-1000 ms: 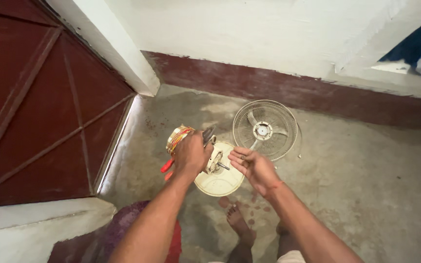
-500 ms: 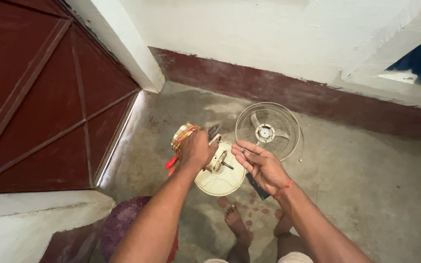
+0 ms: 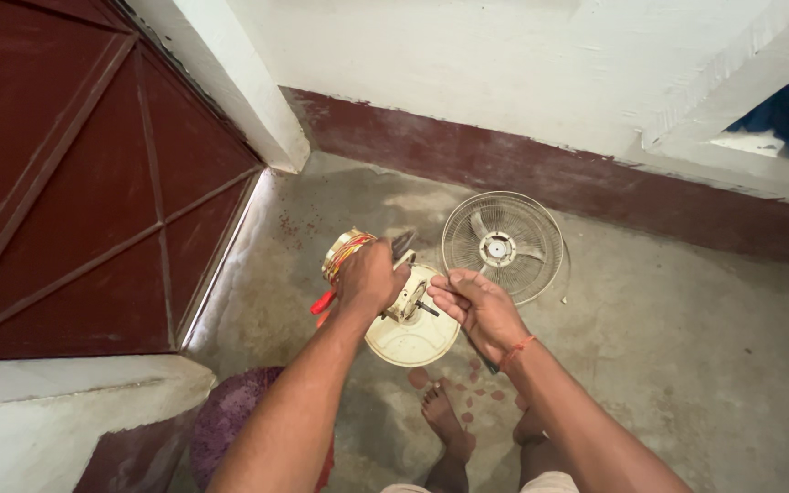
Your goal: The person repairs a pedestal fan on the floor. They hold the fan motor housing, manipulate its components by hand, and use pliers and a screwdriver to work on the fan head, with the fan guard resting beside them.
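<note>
Surroundings: wire fan guard (image 3: 502, 245) lying flat on the concrete floor (image 3: 687, 347) just beyond the hands, dark red door (image 3: 75, 183) to the left, white wall with a maroon base band (image 3: 541, 173) behind, red-handled tool (image 3: 323, 302) partly hidden under the left wrist, bare feet below. Fan motor (image 3: 407, 299), cream-coloured with copper windings (image 3: 343, 254) at its far-left end and a short dark shaft pointing right, resting over a round cream fan base (image 3: 413, 336) on the floor between guard and feet. Left hand (image 3: 369, 279) closed around the motor housing from above, hiding much of it; right hand (image 3: 480, 309) just beside the shaft, fingers curled around a dark slim tool (image 3: 486, 363) whose end shows below the palm.
</note>
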`<state>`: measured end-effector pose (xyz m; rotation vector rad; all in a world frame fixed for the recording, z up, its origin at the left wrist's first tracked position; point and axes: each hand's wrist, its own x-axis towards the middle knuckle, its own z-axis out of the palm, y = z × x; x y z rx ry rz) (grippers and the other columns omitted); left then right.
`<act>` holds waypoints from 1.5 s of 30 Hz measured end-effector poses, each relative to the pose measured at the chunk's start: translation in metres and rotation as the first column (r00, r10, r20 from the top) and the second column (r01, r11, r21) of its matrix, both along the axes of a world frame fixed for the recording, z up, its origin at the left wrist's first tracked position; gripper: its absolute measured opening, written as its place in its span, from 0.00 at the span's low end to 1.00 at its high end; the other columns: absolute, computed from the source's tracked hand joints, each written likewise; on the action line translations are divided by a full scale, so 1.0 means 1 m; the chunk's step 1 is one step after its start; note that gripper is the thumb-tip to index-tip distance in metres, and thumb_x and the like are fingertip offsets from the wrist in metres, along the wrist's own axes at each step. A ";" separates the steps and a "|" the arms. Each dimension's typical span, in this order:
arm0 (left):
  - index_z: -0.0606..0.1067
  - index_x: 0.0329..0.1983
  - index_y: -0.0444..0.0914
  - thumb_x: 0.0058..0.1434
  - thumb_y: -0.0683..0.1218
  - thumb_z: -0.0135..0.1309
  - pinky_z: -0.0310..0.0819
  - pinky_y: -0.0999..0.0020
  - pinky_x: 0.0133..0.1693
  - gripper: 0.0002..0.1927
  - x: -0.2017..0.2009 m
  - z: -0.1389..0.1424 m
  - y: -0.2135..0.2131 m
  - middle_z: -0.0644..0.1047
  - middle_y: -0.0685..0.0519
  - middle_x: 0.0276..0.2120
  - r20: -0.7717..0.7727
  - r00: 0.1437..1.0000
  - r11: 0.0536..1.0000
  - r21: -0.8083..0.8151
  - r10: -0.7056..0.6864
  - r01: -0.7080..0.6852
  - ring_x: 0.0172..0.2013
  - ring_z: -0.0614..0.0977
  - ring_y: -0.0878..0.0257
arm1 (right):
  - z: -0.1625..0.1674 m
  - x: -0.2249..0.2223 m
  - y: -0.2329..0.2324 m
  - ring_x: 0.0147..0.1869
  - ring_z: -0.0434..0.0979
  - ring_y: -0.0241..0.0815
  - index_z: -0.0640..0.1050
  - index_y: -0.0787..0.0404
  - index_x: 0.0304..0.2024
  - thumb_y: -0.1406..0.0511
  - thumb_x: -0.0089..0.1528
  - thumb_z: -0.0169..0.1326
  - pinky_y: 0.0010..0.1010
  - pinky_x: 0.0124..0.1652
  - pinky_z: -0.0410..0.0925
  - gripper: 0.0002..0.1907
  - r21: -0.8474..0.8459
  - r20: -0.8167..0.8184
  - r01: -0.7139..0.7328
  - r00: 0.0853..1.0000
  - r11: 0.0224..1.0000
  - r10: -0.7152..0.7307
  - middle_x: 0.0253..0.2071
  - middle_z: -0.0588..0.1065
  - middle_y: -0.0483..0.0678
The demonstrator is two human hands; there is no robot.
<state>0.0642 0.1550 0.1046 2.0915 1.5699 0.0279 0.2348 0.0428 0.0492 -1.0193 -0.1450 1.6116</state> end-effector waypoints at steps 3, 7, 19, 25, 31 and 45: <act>0.77 0.48 0.35 0.58 0.51 0.61 0.74 0.48 0.50 0.19 -0.001 -0.001 0.000 0.80 0.41 0.45 0.008 1.000 1.000 0.002 0.006 -0.006 0.48 0.81 0.43 | 0.001 -0.004 0.004 0.53 0.81 0.47 0.70 0.68 0.51 0.70 0.69 0.45 0.33 0.56 0.75 0.10 -0.032 0.023 0.018 1.000 0.999 -0.018 0.50 0.77 0.59; 0.77 0.47 0.34 0.57 0.52 0.61 0.74 0.47 0.50 0.20 -0.001 -0.002 0.001 0.80 0.40 0.45 0.017 1.000 1.000 0.018 -0.009 0.009 0.48 0.81 0.43 | 0.004 -0.006 0.006 0.53 0.80 0.46 0.71 0.70 0.55 0.69 0.69 0.43 0.33 0.56 0.74 0.14 -0.055 0.087 0.010 0.996 0.998 -0.005 0.50 0.77 0.59; 0.77 0.47 0.35 0.57 0.52 0.61 0.74 0.48 0.50 0.20 -0.003 -0.009 0.004 0.80 0.41 0.44 0.028 0.999 1.000 0.012 -0.016 0.016 0.48 0.81 0.43 | 0.012 -0.011 0.014 0.50 0.80 0.41 0.71 0.70 0.56 0.72 0.67 0.49 0.28 0.52 0.75 0.15 -0.044 0.118 -0.040 0.992 0.998 0.045 0.51 0.77 0.57; 0.77 0.47 0.35 0.58 0.52 0.61 0.74 0.48 0.51 0.20 -0.003 -0.007 0.005 0.80 0.41 0.45 0.028 0.999 1.000 0.006 -0.025 0.025 0.49 0.81 0.44 | -0.006 -0.012 0.027 0.43 0.82 0.40 0.73 0.69 0.52 0.72 0.66 0.51 0.28 0.47 0.76 0.12 -0.054 0.228 -0.042 0.972 0.998 0.053 0.44 0.80 0.55; 0.76 0.51 0.37 0.57 0.52 0.61 0.73 0.48 0.51 0.21 0.002 0.000 0.002 0.79 0.42 0.47 0.010 1.000 0.999 -0.034 0.021 -0.021 0.51 0.80 0.44 | -0.038 -0.015 0.039 0.37 0.78 0.35 0.81 0.69 0.44 0.71 0.65 0.56 0.25 0.39 0.73 0.07 0.003 0.446 -0.076 0.893 0.997 0.066 0.36 0.80 0.49; 0.76 0.49 0.34 0.57 0.52 0.61 0.74 0.49 0.50 0.22 -0.001 -0.003 0.002 0.79 0.40 0.47 0.017 1.000 1.000 0.021 -0.022 0.022 0.50 0.81 0.44 | -0.051 -0.014 0.059 0.37 0.76 0.29 0.84 0.62 0.43 0.67 0.63 0.58 0.23 0.39 0.69 0.08 0.073 0.642 -0.264 0.750 0.962 0.157 0.37 0.82 0.42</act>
